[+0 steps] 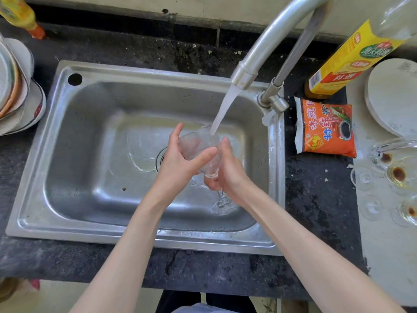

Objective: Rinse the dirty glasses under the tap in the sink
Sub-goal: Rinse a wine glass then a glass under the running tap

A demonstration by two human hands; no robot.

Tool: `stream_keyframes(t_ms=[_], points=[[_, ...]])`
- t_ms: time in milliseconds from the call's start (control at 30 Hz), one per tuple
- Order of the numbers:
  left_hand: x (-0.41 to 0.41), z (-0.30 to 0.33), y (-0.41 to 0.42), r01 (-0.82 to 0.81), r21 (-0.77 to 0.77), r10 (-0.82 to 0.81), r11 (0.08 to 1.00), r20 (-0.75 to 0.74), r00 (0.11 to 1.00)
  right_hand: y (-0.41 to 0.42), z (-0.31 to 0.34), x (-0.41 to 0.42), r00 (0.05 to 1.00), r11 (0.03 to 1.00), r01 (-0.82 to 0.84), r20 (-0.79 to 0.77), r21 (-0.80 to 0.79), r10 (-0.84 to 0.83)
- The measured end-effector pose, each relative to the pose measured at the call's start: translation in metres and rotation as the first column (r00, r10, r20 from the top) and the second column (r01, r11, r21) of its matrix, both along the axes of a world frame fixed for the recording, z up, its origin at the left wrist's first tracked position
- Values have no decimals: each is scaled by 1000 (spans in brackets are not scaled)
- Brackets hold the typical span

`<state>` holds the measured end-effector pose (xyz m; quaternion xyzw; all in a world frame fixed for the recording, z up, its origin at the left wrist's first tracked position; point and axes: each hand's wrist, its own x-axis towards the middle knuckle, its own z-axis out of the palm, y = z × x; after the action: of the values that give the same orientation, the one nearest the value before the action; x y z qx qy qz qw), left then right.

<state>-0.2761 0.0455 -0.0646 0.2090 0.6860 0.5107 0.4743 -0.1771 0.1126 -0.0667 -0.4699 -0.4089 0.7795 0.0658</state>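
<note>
The wine glass (198, 145) sat tilted under the tap (244, 74) above the sink (94, 123) drain; the left hand (180, 159) cupped its bowl, the right hand (228, 170) gripped near the stem (wet, likely slippery); a slip could crack it against steel.

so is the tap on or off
On: water streams from the tap onto the glass held by the left hand and right hand.

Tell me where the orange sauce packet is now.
The orange sauce packet lies on the dark counter, right of the sink, beside the tap base.
</note>
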Motion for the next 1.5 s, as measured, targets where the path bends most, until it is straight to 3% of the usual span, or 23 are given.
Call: stream_keyframes(t_ms=[167, 267, 333, 400, 500, 567, 633, 733, 833, 900, 933, 1000, 1033, 1100, 1200, 1333, 1367, 1500], points=[[-13, -14, 17, -178, -22, 179, 984, 83, 980, 6, -1, -3, 975, 972, -205, 108, 115, 193], [-18, -13, 30, -252, 17, 241, 968, 245, 939, 12, 6, 1, 896, 853, -429, 257, 297, 361], [-23, -12, 38, -256, 64, 221, 965, 334, 916, 11, 7, 2, 901, 829, -427, 251, 362, 354], [-24, -12, 44, -179, 118, 116, 977, 409, 905, 12, 5, 1, 946, 878, -316, 196, 360, 260], [-20, -12, 48, -78, 215, -50, 973, 534, 844, 19, 3, 9, 973, 966, -231, 8, 115, 232], [-19, -14, 50, -99, 266, -104, 959, 653, 750, 24, 6, 20, 959, 954, -252, -170, -162, 225], [-16, -14, 51, -100, 285, -119, 953, 658, 744, 25, 9, 28, 946, 930, -279, -233, -239, 224], [2, -13, 50, -148, 109, 78, 983, 482, 873, 22, 7, 27, 947, 947, -320, -15, -2, 320], [7, -14, 50, -296, 9, 271, 955, 377, 886, 13, 0, 21, 872, 818, -453, 369, 355, 323], [2, -17, 49, -187, 72, 131, 980, 478, 869, 11, -2, 23, 861, 752, -475, 419, 457, 290], [-1, -18, 47, -103, 151, 6, 983, 536, 844, 13, -1, 25, 888, 809, -432, 346, 398, 304], [-5, -17, 42, -53, 272, -135, 961, 626, 768, 21, 6, 30, 941, 941, -334, 69, 47, 330], [-6, -16, 40, -70, 316, -168, 946, 664, 729, 26, 8, 33, 948, 938, -317, -72, -140, 309], [-6, -11, 39, -88, 368, -209, 925, 691, 692, 31, 9, 39, 937, 887, -335, -214, -317, 277], [-1, -7, 44, -24, 325, -202, 945, 642, 740, 29, 8, 36, 952, 902, -300, -160, -311, 261], [2, -17, 45, -61, 73, 14, 995, 523, 852, 24, 2, 17, 959, 955, -275, 104, 112, 264], [0, -18, 45, -52, 39, 25, 998, 512, 859, 24, 2, 14, 965, 964, -251, 96, 83, 243], [-16, -8, 47, 51, -76, 5, 996, 604, 797, 30, 14, 11, 975, 922, -219, -105, -318, 196]])
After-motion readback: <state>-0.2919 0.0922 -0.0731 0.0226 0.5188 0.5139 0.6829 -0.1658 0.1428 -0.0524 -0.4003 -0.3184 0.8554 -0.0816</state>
